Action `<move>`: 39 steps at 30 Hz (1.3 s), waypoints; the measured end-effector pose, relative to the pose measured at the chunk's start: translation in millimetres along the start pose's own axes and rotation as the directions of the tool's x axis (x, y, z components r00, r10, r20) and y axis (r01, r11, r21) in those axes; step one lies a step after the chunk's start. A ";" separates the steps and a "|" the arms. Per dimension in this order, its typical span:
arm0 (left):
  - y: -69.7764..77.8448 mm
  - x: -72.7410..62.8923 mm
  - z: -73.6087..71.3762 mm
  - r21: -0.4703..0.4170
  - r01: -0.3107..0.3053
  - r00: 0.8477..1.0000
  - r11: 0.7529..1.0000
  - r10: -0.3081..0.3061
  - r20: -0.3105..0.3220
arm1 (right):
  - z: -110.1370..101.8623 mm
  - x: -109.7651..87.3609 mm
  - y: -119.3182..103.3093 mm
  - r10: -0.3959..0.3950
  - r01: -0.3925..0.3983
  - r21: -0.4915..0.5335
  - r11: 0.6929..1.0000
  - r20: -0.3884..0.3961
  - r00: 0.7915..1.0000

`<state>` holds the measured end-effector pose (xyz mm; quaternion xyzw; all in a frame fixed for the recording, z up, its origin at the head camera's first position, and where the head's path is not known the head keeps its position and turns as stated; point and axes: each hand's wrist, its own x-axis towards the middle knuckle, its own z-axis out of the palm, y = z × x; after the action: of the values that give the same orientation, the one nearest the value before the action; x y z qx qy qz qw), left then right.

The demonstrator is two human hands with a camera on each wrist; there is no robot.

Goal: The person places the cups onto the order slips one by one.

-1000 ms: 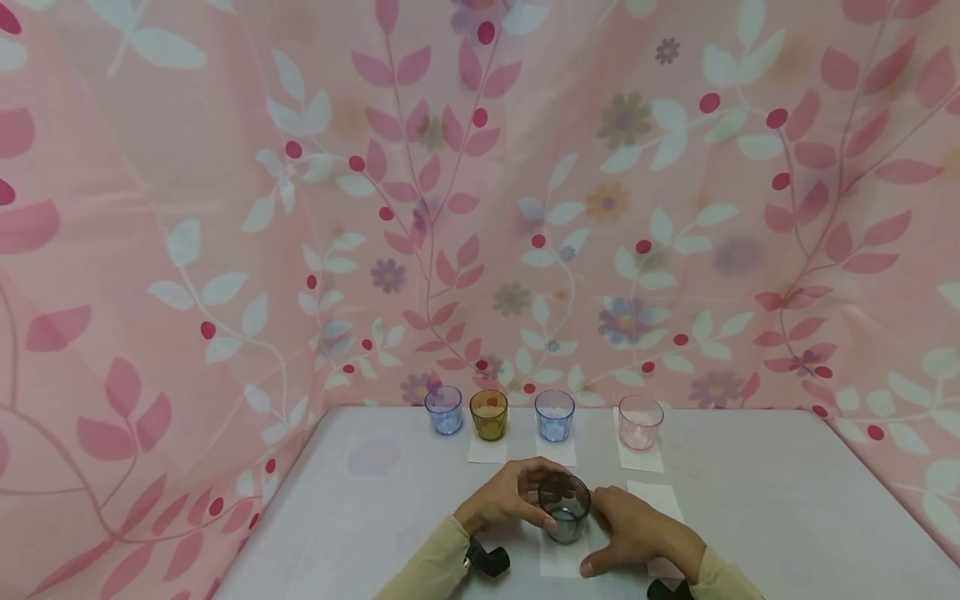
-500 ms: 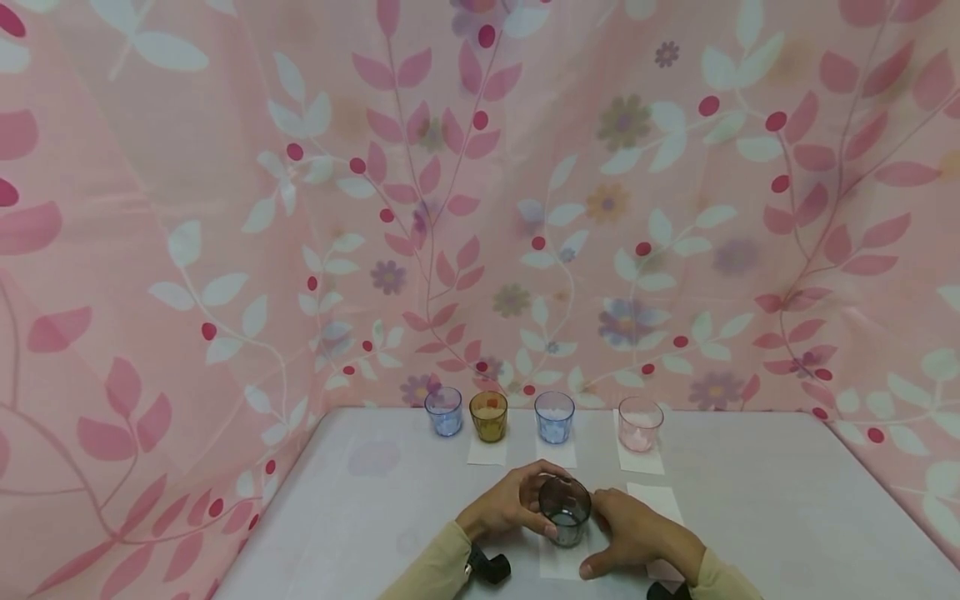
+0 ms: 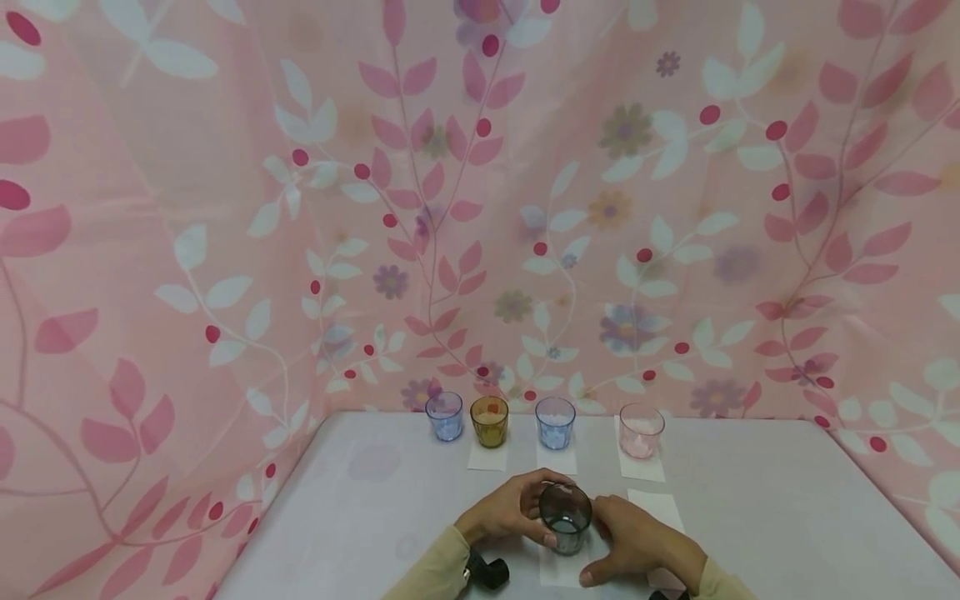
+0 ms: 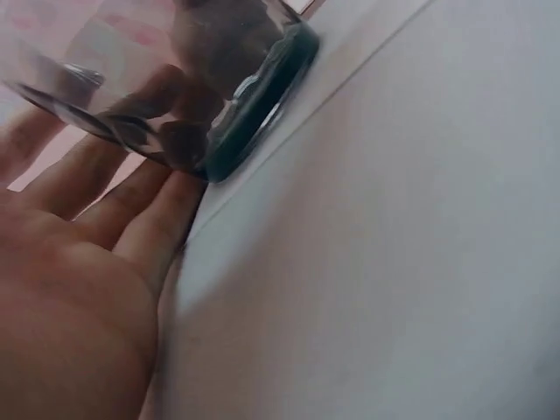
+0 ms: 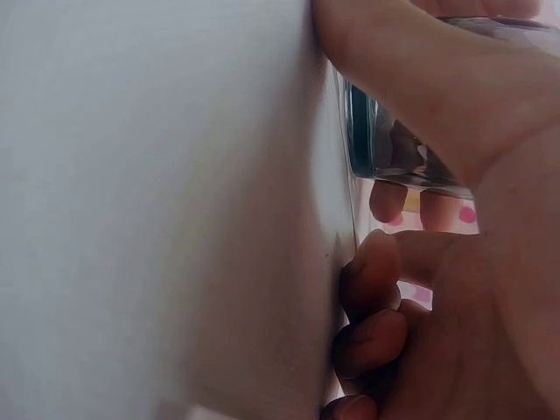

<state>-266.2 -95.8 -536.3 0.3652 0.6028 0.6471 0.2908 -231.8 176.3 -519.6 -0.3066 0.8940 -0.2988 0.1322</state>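
Observation:
A dark grey see-through glass (image 3: 566, 518) stands upright on a white paper sheet (image 3: 558, 570) near the front of the table. My left hand (image 3: 510, 510) holds it from the left, thumb at the near side and fingers round the far side. The left wrist view shows the palm (image 4: 70, 306) apart from the glass wall. My right hand (image 3: 637, 537) rests on the table just right of the glass, thumb stretched toward me. In the right wrist view its loosely curled fingers (image 5: 372, 341) hold nothing; whether a fingertip touches the glass I cannot tell.
Along the back stand a blue glass (image 3: 446, 418), an amber glass (image 3: 489, 423), another blue glass (image 3: 555, 425) and a pink glass (image 3: 641, 432). Another paper sheet (image 3: 656, 504) lies partly under my right hand. A floral curtain (image 3: 480, 208) hangs behind the table (image 3: 360, 517).
The head view has tilted slightly, so everything sits a little lower in it. Both hands and the dark glass keep their places.

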 end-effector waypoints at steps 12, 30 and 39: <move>50.7 -18.9 -33.7 0.159 -0.158 0.964 0.974 0.188 -0.188 | 0.6 -0.4 1.7 -0.011 0.010 -0.044 0.999 -0.022 1.000; 69.6 -49.8 -83.7 0.369 -0.369 0.343 0.853 0.494 -0.799 | -43.3 -15.9 15.2 -0.101 0.104 0.038 0.994 -0.063 0.993; 53.4 -57.0 -99.7 0.393 -0.295 0.202 0.871 0.459 -0.865 | -66.3 -45.2 49.8 -0.058 0.063 0.040 0.997 -0.123 0.991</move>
<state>-312.7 -204.5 -490.9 0.0727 0.5914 0.7408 -0.3102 -247.9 266.2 -495.8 -0.3120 0.8839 -0.3402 0.0750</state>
